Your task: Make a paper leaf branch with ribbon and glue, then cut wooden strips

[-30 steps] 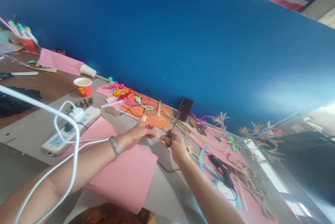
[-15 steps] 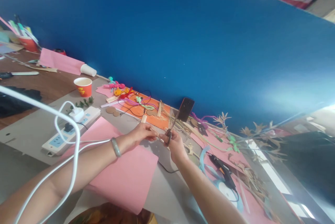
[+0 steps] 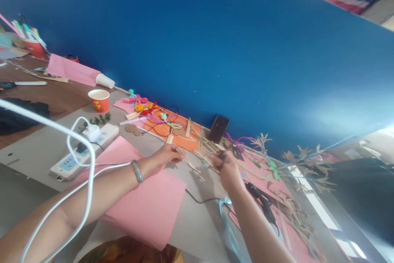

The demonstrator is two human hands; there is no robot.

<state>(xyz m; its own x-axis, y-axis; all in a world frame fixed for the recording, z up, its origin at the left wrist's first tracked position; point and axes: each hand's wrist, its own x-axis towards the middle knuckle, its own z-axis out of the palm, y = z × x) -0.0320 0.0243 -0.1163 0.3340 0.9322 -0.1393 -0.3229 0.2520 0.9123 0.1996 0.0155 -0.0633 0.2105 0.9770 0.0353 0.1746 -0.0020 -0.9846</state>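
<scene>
My left hand (image 3: 164, 157), a bracelet on its wrist, is pinched on a thin pale straw strip (image 3: 181, 151) above the pink paper (image 3: 147, 201). My right hand (image 3: 230, 172) is smeared by motion, its fingers closed round the dark handle of scissors (image 3: 222, 155); the blades cannot be made out. Between the two hands, short cut straw pieces (image 3: 196, 171) lie on the grey board. Behind the right hand is a pile of dry straw (image 3: 207, 145), with a phone (image 3: 218, 129) leaning against the blue wall.
A white power strip (image 3: 86, 150) and looping white cable (image 3: 91, 172) are on the left, near a red paper cup (image 3: 100, 101). Orange paper (image 3: 187, 143) lies by the wall. A black glue gun (image 3: 261, 202) and blue ribbon (image 3: 226, 222) lie on the right.
My right hand with the scissors has moved right, away from the left hand. The left hand stays nearly in place with the straw strip.
</scene>
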